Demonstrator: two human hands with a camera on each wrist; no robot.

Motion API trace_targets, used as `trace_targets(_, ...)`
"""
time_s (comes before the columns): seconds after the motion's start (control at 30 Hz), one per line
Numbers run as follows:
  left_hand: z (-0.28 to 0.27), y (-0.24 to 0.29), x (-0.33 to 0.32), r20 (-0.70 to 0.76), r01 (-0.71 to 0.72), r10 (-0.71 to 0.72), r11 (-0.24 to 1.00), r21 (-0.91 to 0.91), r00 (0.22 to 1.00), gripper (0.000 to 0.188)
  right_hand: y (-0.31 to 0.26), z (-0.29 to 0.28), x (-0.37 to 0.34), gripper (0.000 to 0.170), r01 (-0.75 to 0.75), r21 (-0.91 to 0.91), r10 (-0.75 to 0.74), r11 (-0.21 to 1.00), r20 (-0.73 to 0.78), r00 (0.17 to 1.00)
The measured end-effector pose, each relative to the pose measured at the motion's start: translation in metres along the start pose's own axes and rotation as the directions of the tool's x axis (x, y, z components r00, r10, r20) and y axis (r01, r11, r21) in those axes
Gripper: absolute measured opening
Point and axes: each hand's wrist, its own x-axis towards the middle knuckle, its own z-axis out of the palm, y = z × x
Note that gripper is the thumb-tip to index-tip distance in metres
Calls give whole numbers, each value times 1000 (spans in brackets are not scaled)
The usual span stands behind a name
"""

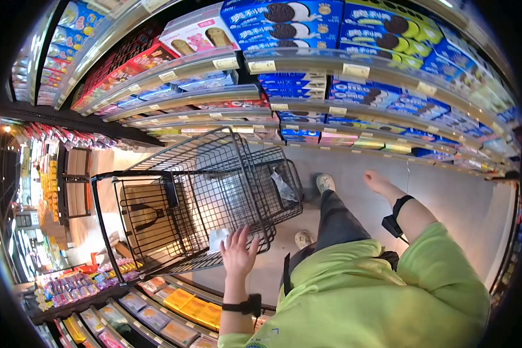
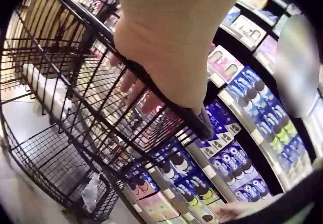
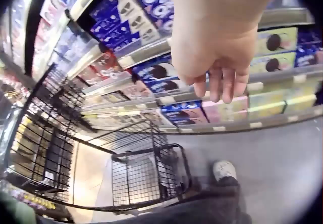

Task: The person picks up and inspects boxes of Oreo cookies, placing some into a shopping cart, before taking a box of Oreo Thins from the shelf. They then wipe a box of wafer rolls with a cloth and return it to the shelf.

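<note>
In the head view, my left hand is at the near side rim of a black wire shopping cart, its fingers spread and fairly straight. The left wrist view has the hand lying across the cart's black rim, fingertips reaching over to the inner side. A white item shows beside those fingers. Crumpled clear plastic lies in the cart's smaller end section. My right hand hangs over the floor to the cart's right, fingers loosely curled around nothing; the right wrist view puts this hand in front of the cookie shelves.
Shelves of blue cookie boxes run along the far side, with price tags on their edges. Behind me stands a low shelf with yellow packs. My shoes are on the grey floor beside the cart.
</note>
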Motion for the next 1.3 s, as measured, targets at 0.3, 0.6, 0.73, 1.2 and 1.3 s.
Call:
trace_targets(0.3,0,3,-11,96,77,-72,996,-44,993,60,118,82,-203,26,-255,-81,257,963,14,966)
trace_targets(0.6,16,3,-59,139,48,-53,998,42,989,64,181,97,-312,24,-253,138,258,958,-21,966)
trace_targets(0.73,30,3,-91,64,39,-45,995,88,997,63,155,62,-349,23,-493,324,502,807,62,863)
trace_targets(1.2,75,74,-185,197,110,-146,978,180,970,51,193,27,-409,28,-194,151,208,969,-88,974)
trace_targets(1.3,92,91,-199,276,38,-121,957,289,954,46,239,34,-449,26,-232,231,268,945,-140,953)
